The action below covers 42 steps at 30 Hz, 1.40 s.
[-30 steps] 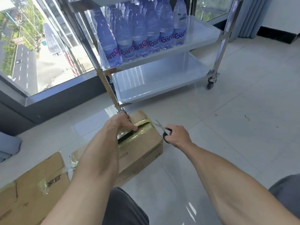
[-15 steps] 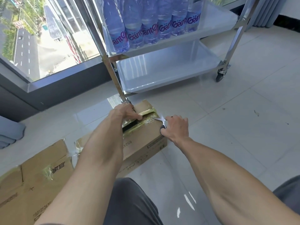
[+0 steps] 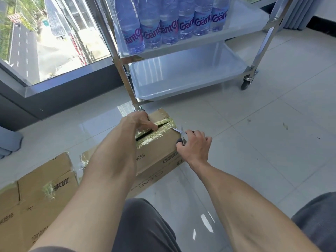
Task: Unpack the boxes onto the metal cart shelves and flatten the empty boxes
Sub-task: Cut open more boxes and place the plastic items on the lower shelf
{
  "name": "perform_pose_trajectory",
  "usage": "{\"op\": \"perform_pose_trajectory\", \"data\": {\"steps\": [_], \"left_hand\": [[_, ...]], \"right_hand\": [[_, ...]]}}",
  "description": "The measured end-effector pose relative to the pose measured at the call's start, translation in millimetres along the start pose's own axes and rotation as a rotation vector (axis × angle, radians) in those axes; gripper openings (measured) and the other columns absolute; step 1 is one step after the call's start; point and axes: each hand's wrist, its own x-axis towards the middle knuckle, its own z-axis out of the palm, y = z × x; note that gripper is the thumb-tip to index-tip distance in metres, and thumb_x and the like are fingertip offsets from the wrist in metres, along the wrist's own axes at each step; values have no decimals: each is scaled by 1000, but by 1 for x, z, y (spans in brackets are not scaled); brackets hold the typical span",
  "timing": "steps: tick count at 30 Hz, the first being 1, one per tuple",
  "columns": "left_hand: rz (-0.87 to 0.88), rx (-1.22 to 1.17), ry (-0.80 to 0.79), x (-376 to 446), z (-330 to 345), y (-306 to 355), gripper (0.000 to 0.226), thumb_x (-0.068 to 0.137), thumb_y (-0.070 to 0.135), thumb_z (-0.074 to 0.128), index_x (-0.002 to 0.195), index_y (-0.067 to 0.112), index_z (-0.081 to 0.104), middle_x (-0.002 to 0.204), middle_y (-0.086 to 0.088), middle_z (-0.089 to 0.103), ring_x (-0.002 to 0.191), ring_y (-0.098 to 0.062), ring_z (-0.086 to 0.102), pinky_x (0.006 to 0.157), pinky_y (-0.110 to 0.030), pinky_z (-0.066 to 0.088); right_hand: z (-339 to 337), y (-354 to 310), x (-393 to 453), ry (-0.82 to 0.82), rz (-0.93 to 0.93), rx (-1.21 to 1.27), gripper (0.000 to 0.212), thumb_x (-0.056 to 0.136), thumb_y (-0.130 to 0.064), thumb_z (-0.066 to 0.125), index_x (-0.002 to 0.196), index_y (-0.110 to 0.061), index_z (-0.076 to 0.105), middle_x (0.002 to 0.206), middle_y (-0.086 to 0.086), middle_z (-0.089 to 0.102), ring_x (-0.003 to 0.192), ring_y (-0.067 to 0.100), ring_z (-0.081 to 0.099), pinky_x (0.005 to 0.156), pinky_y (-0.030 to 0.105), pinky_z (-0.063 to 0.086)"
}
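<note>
1. Where the sealed cardboard box (image 3: 160, 148) lies on the floor just in front of the cart's near-left leg, its taped top seam (image 3: 156, 128) runs roughly left to right, rising toward the far right corner; the slit in the tape is already open along the middle of the seam.
2. Left hand (image 3: 141, 120): at the seam's left part, fingers curled over the far flap's edge and gripping it, thumb tip at the slit.
3. Right hand (image 3: 195, 146): at the box's right end, clamped on a pair of scissors (image 3: 181, 133); the blades point left toward the last taped stretch at that corner. Whether the tips touch the tape cannot be told.
4. Relation governing the next move, as a judgement: the uncut tape lies at the right end of the seam, nearer the right hand, so the cut should run along the seam's axis while the left hand steadies the flap.
5. Metal cart (image 3: 125, 77): behind the box; water bottles (image 3: 169, 28) stand on the shelf above, and the bottom shelf (image 3: 181, 77) holds nothing visible.
6. Second cardboard box (image 3: 36, 197): near left, beside the first.
</note>
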Motion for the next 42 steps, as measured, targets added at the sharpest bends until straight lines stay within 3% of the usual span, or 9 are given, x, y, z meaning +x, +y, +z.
{"op": "perform_pose_trajectory", "data": {"steps": [3, 6, 9, 12, 19, 28, 33, 39, 42], "left_hand": [[-8, -10, 7, -3, 1, 0, 57, 44, 67, 67, 79, 22, 68, 83, 0, 70, 81, -22, 66, 82, -41, 57], [-10, -11, -2, -6, 1, 3, 56, 43, 65, 66, 79, 23, 68, 86, -1, 70, 82, -22, 66, 83, -42, 57], [-18, -17, -3, -10, 2, 5, 53, 43, 63, 68, 78, 22, 69, 84, 0, 69, 82, -22, 66, 84, -42, 57], [-13, -30, 8, -11, 1, 5, 53, 43, 62, 68, 75, 20, 68, 82, -1, 69, 81, -22, 66, 83, -41, 57], [4, -39, 59, -6, 2, 2, 56, 37, 61, 66, 71, 18, 71, 76, -1, 70, 76, -20, 67, 75, -38, 60], [48, -51, 29, 0, -4, -2, 57, 39, 61, 70, 75, 17, 73, 75, 0, 72, 74, -20, 70, 72, -40, 62], [51, -35, 27, 5, -6, -3, 61, 38, 64, 68, 77, 17, 72, 77, -1, 72, 78, -21, 69, 78, -43, 61], [54, -60, -5, 13, -7, -10, 61, 40, 65, 68, 78, 17, 72, 78, -2, 72, 79, -24, 70, 80, -47, 60], [59, -77, -9, 15, -9, -11, 59, 41, 64, 70, 75, 16, 73, 74, -3, 72, 78, -25, 70, 77, -44, 60]], "right_hand": [[-2, -8, -6, -163, 211, 57, 23, 75, -38, 54, 91, -22, 60, 86, -1, 60, 89, 23, 54, 83, 40, 34], [-6, -6, -9, -106, 358, 110, 23, 78, -35, 53, 93, -20, 62, 89, 2, 62, 91, 25, 56, 85, 41, 37], [-10, -9, -1, -37, 186, 44, 19, 79, -31, 53, 92, -21, 62, 90, 1, 59, 89, 23, 51, 86, 40, 33], [-15, -18, 15, -157, -11, -97, 14, 80, -30, 55, 90, -23, 63, 85, -2, 52, 84, 21, 48, 81, 39, 29], [-14, -39, 41, -269, 0, -160, 11, 86, -26, 59, 80, -24, 50, 88, 0, 63, 85, 23, 57, 86, 41, 34], [-10, -42, 46, -253, -35, -150, 22, 92, 0, 50, 83, -19, 57, 82, 3, 65, 70, 24, 53, 66, 32, 37], [-7, -34, 44, -177, -146, -243, 22, 93, -11, 51, 75, -22, 55, 58, -6, 47, 57, 19, 45, 88, 40, 34], [-8, -15, 53, -161, -182, -252, 20, 88, -42, 51, 87, -23, 56, 89, -1, 55, 86, 20, 49, 83, 39, 33], [-8, -13, 58, -148, -187, -232, 19, 89, -41, 51, 87, -23, 55, 91, -1, 52, 91, 20, 47, 81, 38, 31]]}}
